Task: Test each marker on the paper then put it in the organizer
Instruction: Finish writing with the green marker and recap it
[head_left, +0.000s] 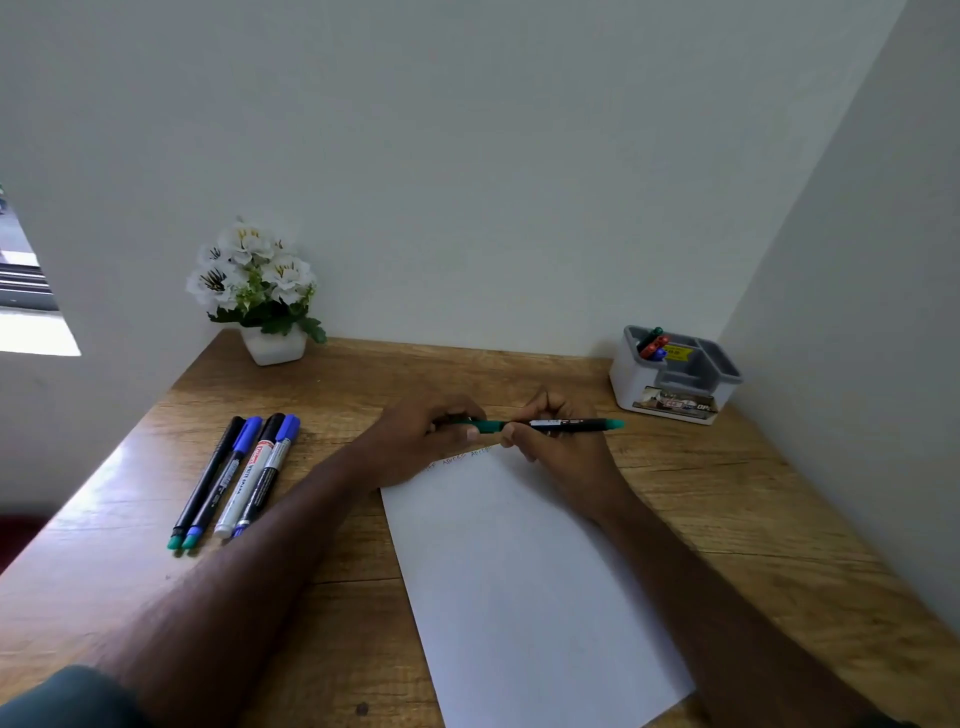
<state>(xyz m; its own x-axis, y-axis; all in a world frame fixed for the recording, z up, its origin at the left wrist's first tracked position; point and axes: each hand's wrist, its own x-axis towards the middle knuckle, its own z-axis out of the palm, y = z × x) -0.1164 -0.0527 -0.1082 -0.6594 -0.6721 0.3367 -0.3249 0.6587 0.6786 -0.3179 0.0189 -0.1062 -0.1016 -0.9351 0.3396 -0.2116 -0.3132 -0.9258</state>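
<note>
Currently both hands are meeting above the top edge of the paper (524, 587). Left hand (421, 441) is curling its fingers round the green cap end of a green marker (550, 425); right hand (558, 441) is pinching the black barrel of the same marker. Marker is lying level, held off the sheet, its green tail end pointing right toward the organizer (675, 376). Cannot tell whether the cap is seated or partly pulled.

Paper is lying at a slant on the wooden desk (727, 493), with faint scribbles along its top edge, just below the hands.

Organizer is sitting at the far right corner of the desk against the wall, well apart from the hands; several markers are standing in its back left compartment, red, green and blue tops showing.

Four more markers (234, 478) are lying side by side on the desk left of the left forearm, two with blue caps.

White flowers in a white pot (272, 345) are standing at the far left by the wall.
</note>
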